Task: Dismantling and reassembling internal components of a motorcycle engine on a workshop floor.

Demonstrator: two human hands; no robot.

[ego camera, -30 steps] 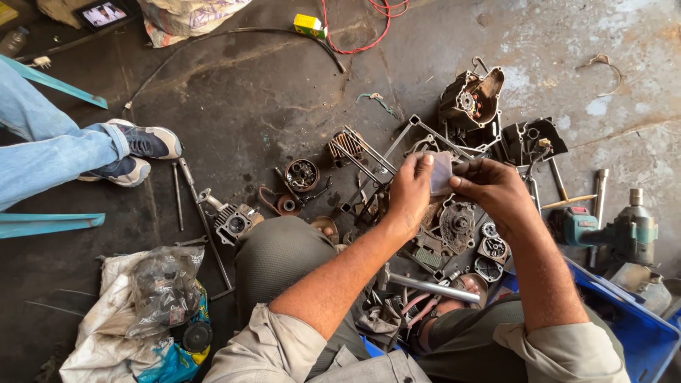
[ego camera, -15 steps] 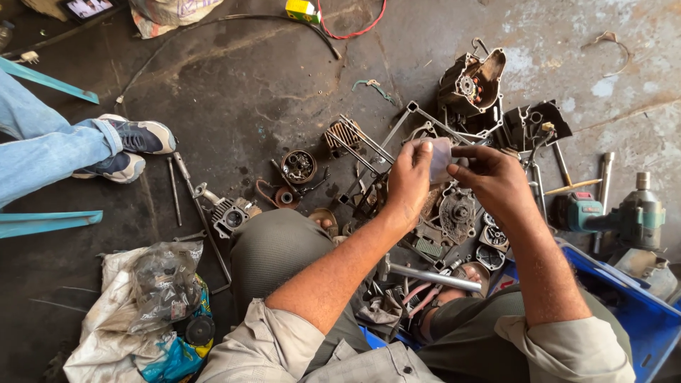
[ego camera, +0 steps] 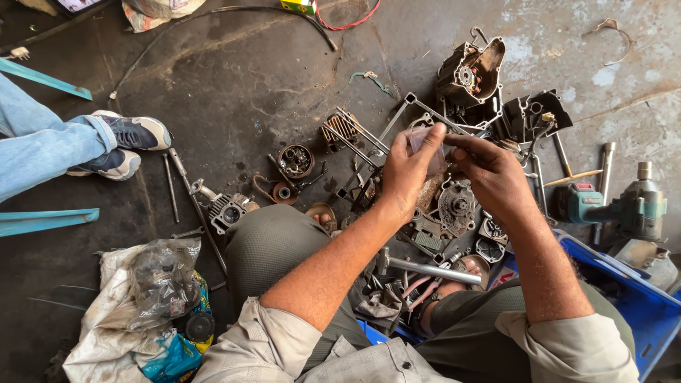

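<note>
A small pale plastic packet [ego camera: 428, 150] is pinched between the left hand [ego camera: 403, 172] and the right hand [ego camera: 495, 174], both closed on it, above dismantled engine parts [ego camera: 454, 206] on the oily floor [ego camera: 234, 85]. The packet appears unopened as yet; nothing is seen taken from it. The engine casing [ego camera: 474, 71] lies apart, unassembled.

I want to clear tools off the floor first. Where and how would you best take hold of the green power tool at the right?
Probably by the green power tool's body, coming from above: it lies flat on the floor with its top bare, and the blue crate crowds its near side. Both the left hand and right hand are busy.
</note>
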